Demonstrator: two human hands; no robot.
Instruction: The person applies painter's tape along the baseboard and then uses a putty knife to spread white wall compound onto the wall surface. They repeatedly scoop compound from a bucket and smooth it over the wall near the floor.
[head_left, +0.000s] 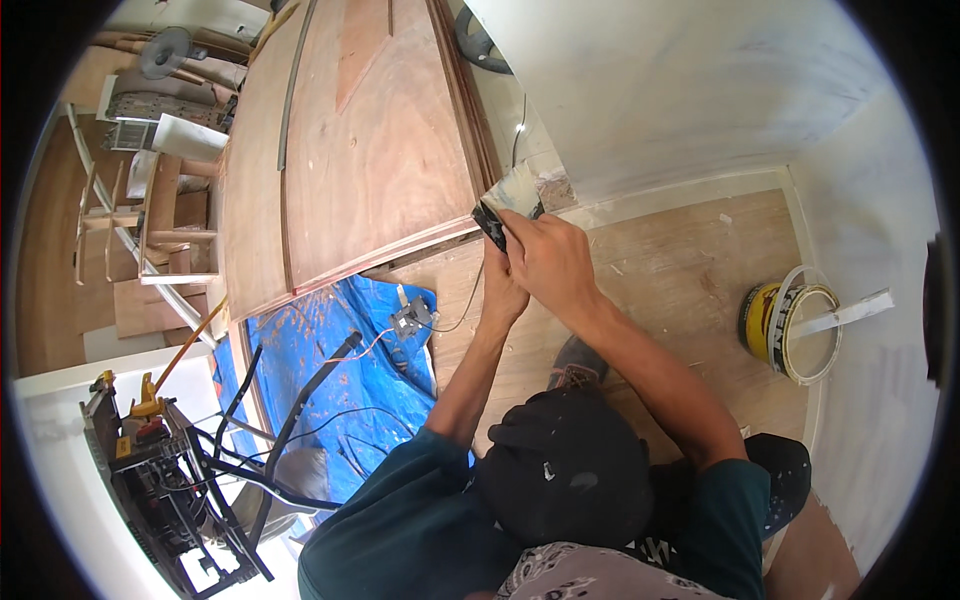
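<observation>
Near the corner of a plywood stack, my hands are close together around a broad putty knife point(514, 190) with black edging and pale putty smeared on its blade. My right hand point(552, 258) is closed, its fingers gripping the black part from above. Just below and partly behind it, my left hand point(505, 288) is closed at the same black part, with most of its fingers hidden. Whether a second blade overlaps the first, I cannot tell. Beyond the blade lies the foot of the white wall point(650, 90).
A yellow and black bucket point(755, 318) with a pale stick across its rim stands right. Stacked plywood point(380, 170) lies left, above a blue tarp point(330, 310) carrying a grey electrical box point(410, 315) and cords. A table saw point(165, 460) stands lower left.
</observation>
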